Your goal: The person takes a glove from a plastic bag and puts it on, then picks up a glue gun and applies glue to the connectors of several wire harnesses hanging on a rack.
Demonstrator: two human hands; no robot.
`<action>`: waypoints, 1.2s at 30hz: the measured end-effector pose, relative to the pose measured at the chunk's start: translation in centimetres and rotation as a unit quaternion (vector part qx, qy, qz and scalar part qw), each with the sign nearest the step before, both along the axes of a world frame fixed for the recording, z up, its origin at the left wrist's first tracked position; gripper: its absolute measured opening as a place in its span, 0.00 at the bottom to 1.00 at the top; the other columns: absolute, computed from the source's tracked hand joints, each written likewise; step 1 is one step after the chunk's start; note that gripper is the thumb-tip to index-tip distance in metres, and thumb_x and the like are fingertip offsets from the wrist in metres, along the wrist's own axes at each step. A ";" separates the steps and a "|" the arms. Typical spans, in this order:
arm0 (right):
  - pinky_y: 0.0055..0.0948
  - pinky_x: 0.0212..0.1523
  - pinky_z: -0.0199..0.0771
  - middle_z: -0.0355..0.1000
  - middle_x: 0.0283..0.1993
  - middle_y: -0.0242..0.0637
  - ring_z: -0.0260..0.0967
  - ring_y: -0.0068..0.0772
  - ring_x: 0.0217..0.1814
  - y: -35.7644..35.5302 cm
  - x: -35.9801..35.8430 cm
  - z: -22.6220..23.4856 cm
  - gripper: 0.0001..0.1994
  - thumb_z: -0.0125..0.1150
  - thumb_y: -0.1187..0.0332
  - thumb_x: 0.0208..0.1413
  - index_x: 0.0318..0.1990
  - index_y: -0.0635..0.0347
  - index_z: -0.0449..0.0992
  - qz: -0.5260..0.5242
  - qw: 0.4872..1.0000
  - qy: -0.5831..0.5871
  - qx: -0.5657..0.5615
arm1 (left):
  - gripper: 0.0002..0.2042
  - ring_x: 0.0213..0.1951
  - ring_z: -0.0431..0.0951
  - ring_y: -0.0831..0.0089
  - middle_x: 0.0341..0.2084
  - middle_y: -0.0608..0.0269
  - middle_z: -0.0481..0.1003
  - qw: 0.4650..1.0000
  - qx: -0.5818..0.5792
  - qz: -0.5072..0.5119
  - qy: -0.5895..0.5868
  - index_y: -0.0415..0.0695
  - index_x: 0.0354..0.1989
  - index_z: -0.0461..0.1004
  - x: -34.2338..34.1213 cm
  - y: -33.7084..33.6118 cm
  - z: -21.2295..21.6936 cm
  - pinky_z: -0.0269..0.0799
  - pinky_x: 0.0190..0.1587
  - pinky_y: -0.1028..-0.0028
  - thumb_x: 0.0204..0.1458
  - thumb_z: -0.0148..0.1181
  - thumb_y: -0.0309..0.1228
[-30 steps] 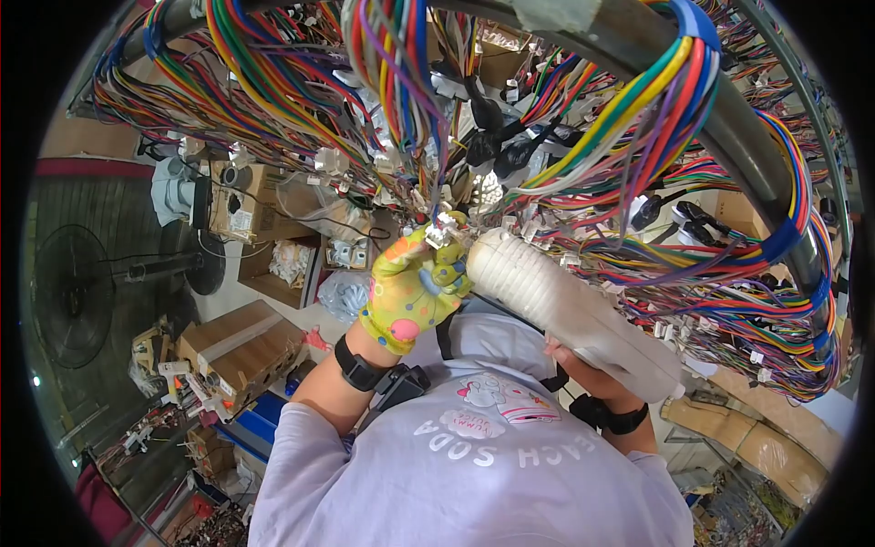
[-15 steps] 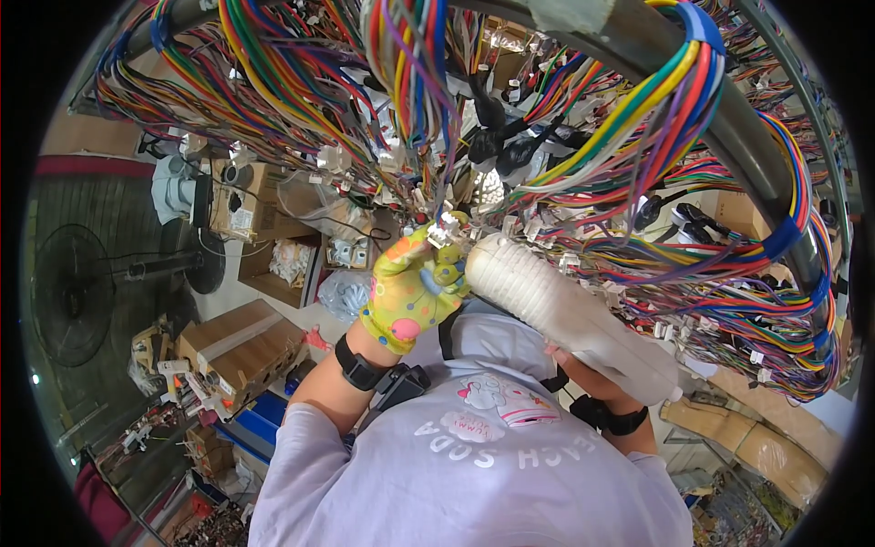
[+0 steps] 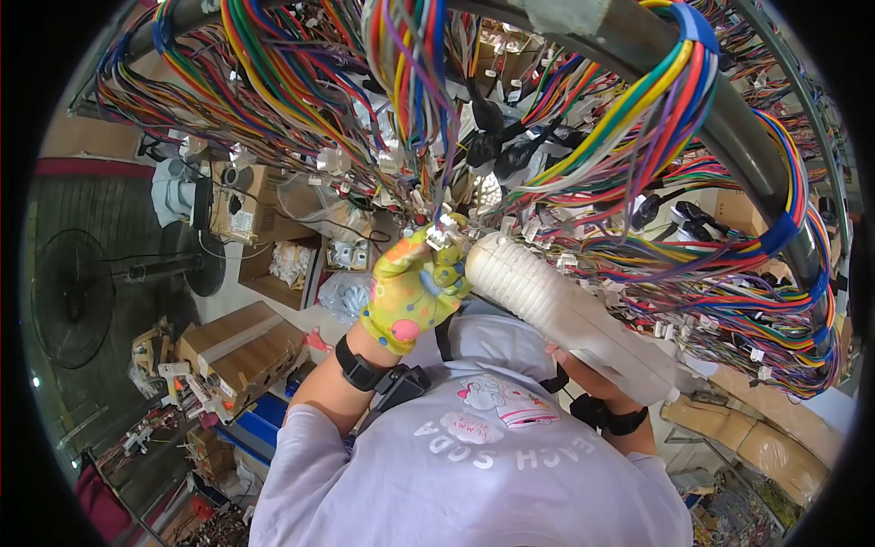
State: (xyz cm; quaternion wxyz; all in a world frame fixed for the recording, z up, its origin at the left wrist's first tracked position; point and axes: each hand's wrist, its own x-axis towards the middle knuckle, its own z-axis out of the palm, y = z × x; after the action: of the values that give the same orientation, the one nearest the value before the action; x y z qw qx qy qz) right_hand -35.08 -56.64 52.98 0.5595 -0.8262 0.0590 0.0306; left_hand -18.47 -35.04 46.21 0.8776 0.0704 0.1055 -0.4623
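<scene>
My left hand (image 3: 410, 290), in a yellow glove with coloured spots, has its fingers curled. Between thumb and forefinger it pinches a white plastic connector (image 3: 444, 234), with coloured wires (image 3: 447, 173) running up from it. Just right of the glove a whitish, ribbed plastic bottle (image 3: 556, 314) lies slantwise across the view. Behind that bottle my right hand is almost wholly hidden; only a bit of bare skin (image 3: 552, 352) shows at its lower edge. The right forearm (image 3: 603, 383) comes up from below with a black strap round it. What the right hand holds does not show.
Thick bundles of multicoloured wires (image 3: 611, 118) with white connectors hang from a curved metal rail (image 3: 738, 137) ahead and to the right. At the left stand a cardboard box (image 3: 241, 351), an open bin of white parts (image 3: 290, 264) and a large dark fan (image 3: 73, 296).
Almost nothing differs. The ribbed bottle and the nearby wires have shifted very slightly; the left hand keeps its pinch on the connector.
</scene>
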 end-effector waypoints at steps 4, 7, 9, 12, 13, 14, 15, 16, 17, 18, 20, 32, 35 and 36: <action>0.25 0.43 0.71 0.75 0.38 0.36 0.73 0.25 0.40 0.0 -0.5 -0.7 0.20 0.65 0.74 0.45 0.48 0.62 0.71 -0.029 0.992 0.029 0.116 | 0.24 0.48 0.72 0.58 0.46 0.52 0.72 0.990 -0.141 -0.017 0.015 0.41 0.52 0.68 0.2 -0.1 -1.2 0.64 0.55 0.56 0.47 0.55 0.39; 0.27 0.43 0.71 0.75 0.39 0.36 0.73 0.28 0.41 0.1 0.7 0.8 0.21 0.66 0.71 0.45 0.49 0.60 0.71 0.041 0.981 -0.109 -0.154 | 0.24 0.48 0.72 0.58 0.46 0.53 0.72 0.994 -0.113 -0.013 -0.002 0.41 0.53 0.68 -0.2 0.0 -0.2 0.64 0.55 0.57 0.48 0.55 0.39; 0.28 0.44 0.71 0.75 0.40 0.36 0.74 0.30 0.42 0.0 -0.3 -0.1 0.21 0.66 0.69 0.45 0.50 0.59 0.72 0.021 0.994 -0.050 -0.092 | 0.24 0.48 0.72 0.59 0.46 0.53 0.72 1.000 0.010 0.001 -0.029 0.41 0.53 0.68 -0.1 0.3 0.2 0.64 0.55 0.57 0.48 0.55 0.40; 0.29 0.44 0.71 0.75 0.41 0.35 0.74 0.30 0.42 0.3 -0.1 0.0 0.22 0.67 0.67 0.45 0.50 0.57 0.72 0.009 0.995 -0.039 -0.096 | 0.24 0.49 0.71 0.59 0.46 0.54 0.72 1.000 -0.026 0.007 0.006 0.42 0.54 0.67 -0.2 0.4 -0.2 0.64 0.55 0.57 0.49 0.54 0.39; 0.29 0.44 0.71 0.76 0.41 0.35 0.74 0.30 0.42 0.4 0.1 0.1 0.21 0.67 0.67 0.45 0.49 0.56 0.73 0.015 0.982 -0.087 -0.165 | 0.24 0.50 0.71 0.59 0.47 0.55 0.72 1.000 -0.016 0.015 -0.006 0.42 0.54 0.67 -0.2 0.3 -0.1 0.63 0.55 0.57 0.49 0.54 0.39; 0.29 0.44 0.71 0.76 0.41 0.35 0.74 0.30 0.42 0.3 0.0 0.1 0.21 0.67 0.67 0.45 0.49 0.56 0.73 0.016 0.982 -0.087 -0.165 | 0.23 0.51 0.70 0.60 0.48 0.55 0.72 1.000 -0.008 0.022 -0.018 0.42 0.54 0.67 -0.3 0.3 0.0 0.63 0.55 0.57 0.49 0.54 0.38; 0.29 0.44 0.71 0.75 0.41 0.34 0.74 0.29 0.42 0.2 -0.1 0.0 0.21 0.67 0.67 0.45 0.49 0.57 0.73 0.023 0.982 -0.071 -0.172 | 0.23 0.51 0.70 0.60 0.48 0.55 0.72 1.000 -0.008 0.023 -0.018 0.42 0.54 0.67 -0.4 0.2 0.1 0.63 0.55 0.57 0.49 0.54 0.38; 0.29 0.44 0.71 0.75 0.41 0.34 0.73 0.29 0.42 0.1 -0.2 0.0 0.21 0.67 0.67 0.45 0.49 0.57 0.73 0.030 0.982 -0.056 -0.179 | 0.23 0.51 0.70 0.60 0.48 0.55 0.72 0.998 0.030 0.042 -0.034 0.42 0.54 0.67 -0.5 0.2 0.3 0.63 0.55 0.57 0.49 0.54 0.38; 0.29 0.44 0.71 0.75 0.41 0.34 0.73 0.29 0.42 0.1 -0.3 -0.1 0.21 0.67 0.67 0.45 0.49 0.57 0.73 0.030 0.982 -0.055 -0.179 | 0.23 0.51 0.70 0.60 0.48 0.55 0.72 0.995 0.067 0.061 -0.050 0.42 0.54 0.67 -0.5 0.1 0.6 0.63 0.55 0.58 0.48 0.54 0.37; 0.29 0.44 0.71 0.75 0.41 0.34 0.73 0.29 0.42 0.2 -0.4 -0.2 0.21 0.67 0.67 0.45 0.49 0.57 0.73 0.016 0.991 -0.041 -0.130 | 0.23 0.51 0.70 0.60 0.48 0.55 0.72 0.995 0.066 0.061 -0.050 0.42 0.54 0.67 -0.6 -0.2 1.1 0.63 0.55 0.58 0.48 0.54 0.37; 0.29 0.44 0.71 0.75 0.41 0.34 0.73 0.29 0.42 0.2 -0.3 -0.2 0.21 0.67 0.67 0.45 0.49 0.57 0.73 0.002 0.996 -0.027 -0.079 | 0.22 0.37 0.74 0.70 0.40 0.60 0.74 0.989 0.119 0.085 -0.030 0.44 0.52 0.68 -0.6 -0.7 2.5 0.69 0.42 0.74 0.46 0.59 0.34; 0.26 0.41 0.72 0.76 0.36 0.34 0.74 0.27 0.39 0.8 0.4 0.7 0.19 0.64 0.72 0.44 0.47 0.58 0.73 0.010 0.999 -0.006 -0.033 | 0.24 0.38 0.75 0.69 0.41 0.58 0.74 0.989 0.098 0.093 -0.053 0.44 0.53 0.67 -0.7 -0.4 2.3 0.70 0.43 0.72 0.45 0.59 0.34; 0.25 0.41 0.72 0.76 0.34 0.34 0.73 0.26 0.37 1.1 0.3 1.0 0.18 0.62 0.75 0.45 0.47 0.60 0.72 -0.019 0.997 -0.064 -0.043 | 0.24 0.38 0.74 0.68 0.42 0.58 0.73 0.991 0.086 0.075 -0.066 0.44 0.53 0.67 -0.5 -0.1 2.1 0.70 0.43 0.72 0.45 0.60 0.34; 0.25 0.41 0.72 0.76 0.34 0.34 0.73 0.26 0.36 0.8 0.0 0.7 0.17 0.62 0.76 0.45 0.46 0.62 0.72 -0.008 0.999 -0.031 -0.040 | 0.24 0.38 0.74 0.68 0.42 0.58 0.73 0.991 0.086 0.075 -0.066 0.44 0.53 0.67 -0.5 -0.2 2.3 0.70 0.43 0.72 0.45 0.60 0.34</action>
State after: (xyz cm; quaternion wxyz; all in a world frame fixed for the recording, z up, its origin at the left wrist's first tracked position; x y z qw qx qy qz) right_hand -35.04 -55.88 53.65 0.5276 -0.8481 0.0492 -0.0020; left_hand -18.97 -35.28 48.55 0.9055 0.1680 0.0919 -0.3786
